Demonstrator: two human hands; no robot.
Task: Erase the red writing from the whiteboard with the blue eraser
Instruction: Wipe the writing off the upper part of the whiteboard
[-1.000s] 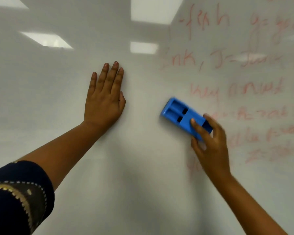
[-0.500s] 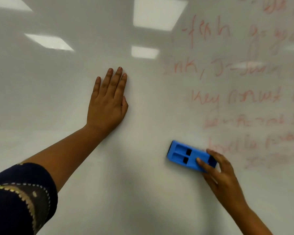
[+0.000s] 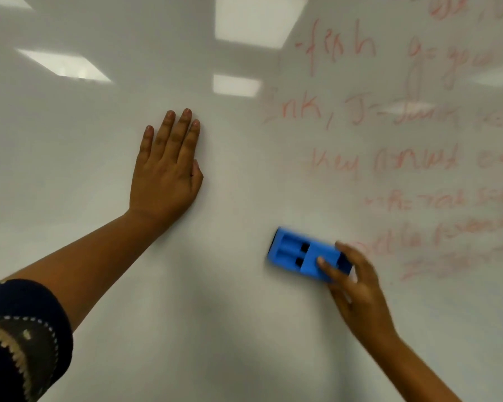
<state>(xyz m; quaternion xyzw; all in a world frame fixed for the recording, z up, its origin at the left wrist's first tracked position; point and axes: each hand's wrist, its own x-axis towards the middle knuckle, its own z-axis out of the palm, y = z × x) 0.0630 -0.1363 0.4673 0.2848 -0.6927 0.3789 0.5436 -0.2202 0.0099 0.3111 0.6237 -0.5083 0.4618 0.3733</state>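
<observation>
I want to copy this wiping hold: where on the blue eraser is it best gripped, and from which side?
Probably the grip belongs on the blue eraser at its right end, approached from lower right as the right hand does: its long back is ridged, its pad faces the whiteboard.

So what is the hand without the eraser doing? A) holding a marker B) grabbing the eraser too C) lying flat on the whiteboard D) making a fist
C: the left hand lies flat with straight fingers against the whiteboard, while the right hand grips the blue eraser near the red writing.
</observation>
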